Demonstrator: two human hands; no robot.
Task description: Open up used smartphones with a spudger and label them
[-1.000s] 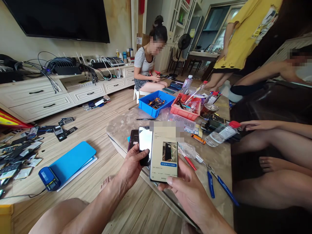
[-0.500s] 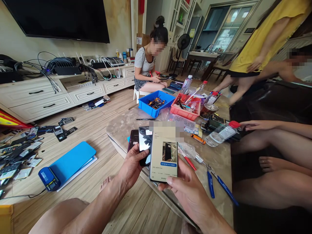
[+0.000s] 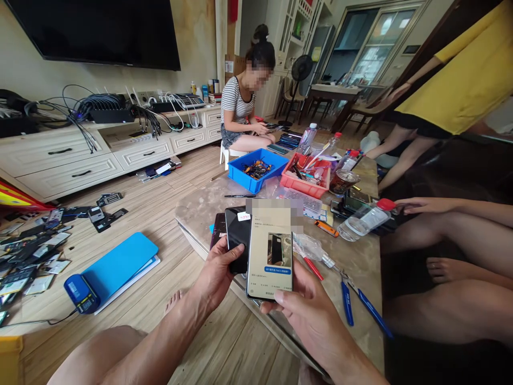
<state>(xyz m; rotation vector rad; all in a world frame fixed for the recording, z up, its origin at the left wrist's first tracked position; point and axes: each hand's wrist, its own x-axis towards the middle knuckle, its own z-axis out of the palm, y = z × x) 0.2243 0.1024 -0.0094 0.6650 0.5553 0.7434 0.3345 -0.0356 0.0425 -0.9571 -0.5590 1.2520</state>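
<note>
My left hand (image 3: 218, 270) grips a black phone (image 3: 238, 235) with a dark screen and a small white label near its top, my thumb lying on the glass. In my right hand (image 3: 304, 299) is a lit smartphone (image 3: 269, 267) showing a chat page with a photo and a blue bubble; my thumb touches the bottom of its screen. The lit phone overlaps the right edge of the black one. Behind them another dark phone (image 3: 217, 230) lies on the table (image 3: 196, 206), partly covered by the black phone.
A blue bin (image 3: 250, 182) of small parts and a red bin (image 3: 304, 187) of tools stand on the table. Blue-handled pliers (image 3: 348, 305) and a clear bottle (image 3: 363, 224) lie at right. Phone parts (image 3: 32, 256) litter the floor. People sit beyond and at right; one in yellow stands.
The black phone has tilted slightly, so its screen now looks dark instead of reflecting light. The person in yellow has shifted right and stretched out an arm. My right hand stays almost still.
</note>
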